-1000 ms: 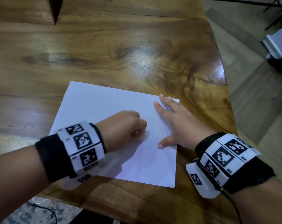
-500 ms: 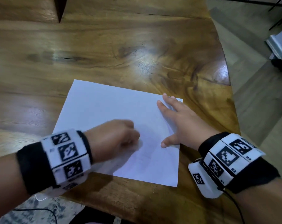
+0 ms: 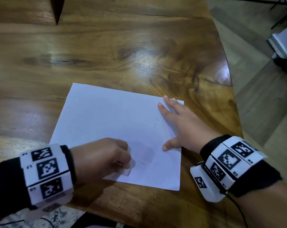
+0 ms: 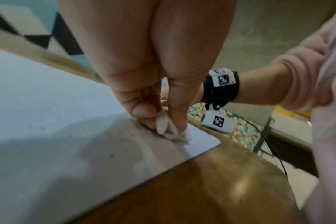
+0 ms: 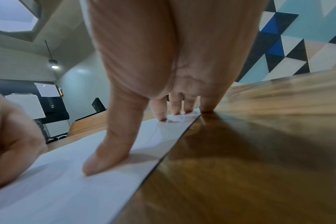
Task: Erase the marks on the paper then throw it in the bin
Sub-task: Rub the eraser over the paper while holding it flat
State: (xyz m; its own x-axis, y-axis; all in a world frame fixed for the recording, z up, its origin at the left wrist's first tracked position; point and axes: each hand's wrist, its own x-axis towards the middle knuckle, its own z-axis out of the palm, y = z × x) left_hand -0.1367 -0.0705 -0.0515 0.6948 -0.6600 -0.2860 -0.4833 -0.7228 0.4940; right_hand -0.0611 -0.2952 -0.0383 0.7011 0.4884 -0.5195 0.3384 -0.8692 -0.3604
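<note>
A white sheet of paper (image 3: 109, 119) lies flat on the wooden table (image 3: 139, 51) near its front edge. Faint grey pencil marks (image 3: 146, 155) show on its lower right part. My left hand (image 3: 103, 157) pinches a small white eraser (image 3: 127, 171) and presses it onto the paper beside those marks. From the left wrist, the eraser (image 4: 163, 125) sits between fingertips and thumb, with crumbs scattered on the paper (image 4: 48, 106). My right hand (image 3: 182, 125) lies flat with spread fingers on the sheet's right edge, holding it down; its fingers (image 5: 109, 151) press the paper (image 5: 67, 189).
The table's curved right edge (image 3: 230, 89) drops to a tiled floor. A grey-white object (image 3: 284, 41) and dark legs stand on the floor at far right. A dark wedge-shaped gap (image 3: 57, 9) cuts into the table at the back left. No bin is in view.
My left hand has slid back toward me and lower on the paper with the eraser, which now shows below its fingers. The right hand has stayed on the sheet's right edge.
</note>
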